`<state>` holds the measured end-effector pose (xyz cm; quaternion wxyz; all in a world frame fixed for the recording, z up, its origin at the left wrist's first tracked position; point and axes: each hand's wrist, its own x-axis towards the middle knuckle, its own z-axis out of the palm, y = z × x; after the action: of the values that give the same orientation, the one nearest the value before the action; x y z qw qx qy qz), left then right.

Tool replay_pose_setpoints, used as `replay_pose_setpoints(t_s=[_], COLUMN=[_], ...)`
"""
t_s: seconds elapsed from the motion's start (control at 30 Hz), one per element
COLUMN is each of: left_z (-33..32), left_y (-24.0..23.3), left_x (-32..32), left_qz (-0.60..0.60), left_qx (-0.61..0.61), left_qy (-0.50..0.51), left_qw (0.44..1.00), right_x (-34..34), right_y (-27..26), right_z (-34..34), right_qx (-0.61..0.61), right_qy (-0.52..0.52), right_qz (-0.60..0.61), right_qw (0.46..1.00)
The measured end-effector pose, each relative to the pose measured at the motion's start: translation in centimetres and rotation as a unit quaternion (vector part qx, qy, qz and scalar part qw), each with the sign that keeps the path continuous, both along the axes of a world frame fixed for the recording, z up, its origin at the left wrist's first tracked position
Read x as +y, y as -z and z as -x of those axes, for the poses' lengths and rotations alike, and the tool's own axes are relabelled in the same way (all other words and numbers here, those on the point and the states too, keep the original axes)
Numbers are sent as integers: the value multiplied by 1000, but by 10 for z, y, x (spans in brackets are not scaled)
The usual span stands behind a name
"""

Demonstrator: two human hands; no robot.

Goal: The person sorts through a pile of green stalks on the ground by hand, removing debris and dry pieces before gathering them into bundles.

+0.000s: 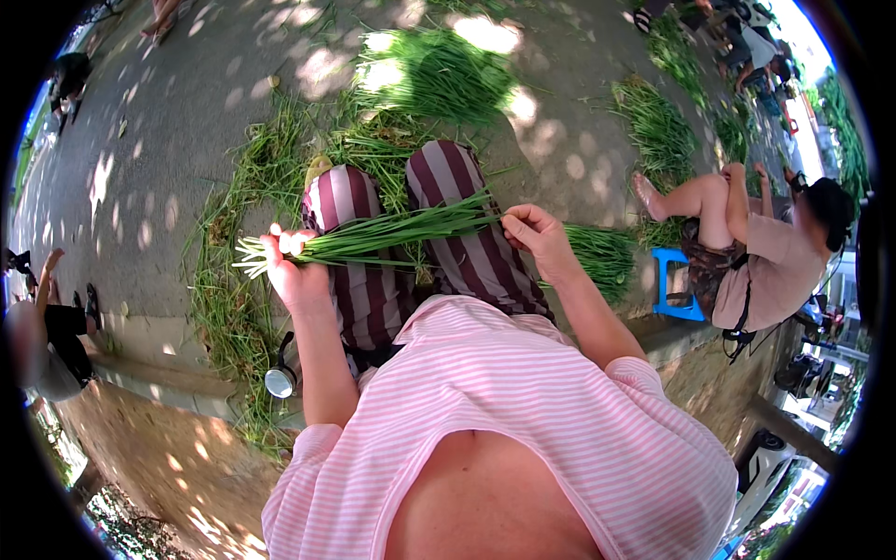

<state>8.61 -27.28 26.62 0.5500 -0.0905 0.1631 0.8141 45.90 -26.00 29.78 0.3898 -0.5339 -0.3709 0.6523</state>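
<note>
My left hand [290, 262] is closed around the pale cut ends of a bunch of long green stalks [392, 234], perhaps garlic chives. The bunch lies across above my knees, its leafy tips pointing right. At those tips is my right hand [521, 227], thumb and forefinger pinched together; whether a leaf is between them is too small to tell. A neat pile of similar green stalks [595, 259] rests on the ground just beyond my right wrist. Ahead of my knees lies a larger heap of green stalks [441, 73].
Loose, partly yellowed trimmings [231, 301] spread along my left side and before my knees. A lidded cup or similar round object [280, 381] stands by my left forearm. On the right, a person sits at a blue plastic stool [661, 283]. More green piles [654, 126] and people are farther off.
</note>
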Motion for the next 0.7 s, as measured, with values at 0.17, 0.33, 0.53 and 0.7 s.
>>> replay_pose_setpoints(t_s=[0.17, 0.33, 0.53, 0.7], left_z=[-8, -1, -24, -37], left_y=[-2, -9, -46, -73], left_x=[5, 0, 10, 12], left_qz=[-5, 38, 21, -30], left_qx=[2, 20, 91, 172], left_qy=[9, -17, 11, 94], left_qw=[1000, 999, 996, 980], right_x=[10, 37, 69, 84], right_y=[6, 18, 41, -52], right_z=[7, -9, -19, 56], right_qx=[91, 8, -308, -191], right_qy=[121, 195, 121, 9], right_qz=[125, 84, -111, -184], right_qw=[981, 977, 937, 964])
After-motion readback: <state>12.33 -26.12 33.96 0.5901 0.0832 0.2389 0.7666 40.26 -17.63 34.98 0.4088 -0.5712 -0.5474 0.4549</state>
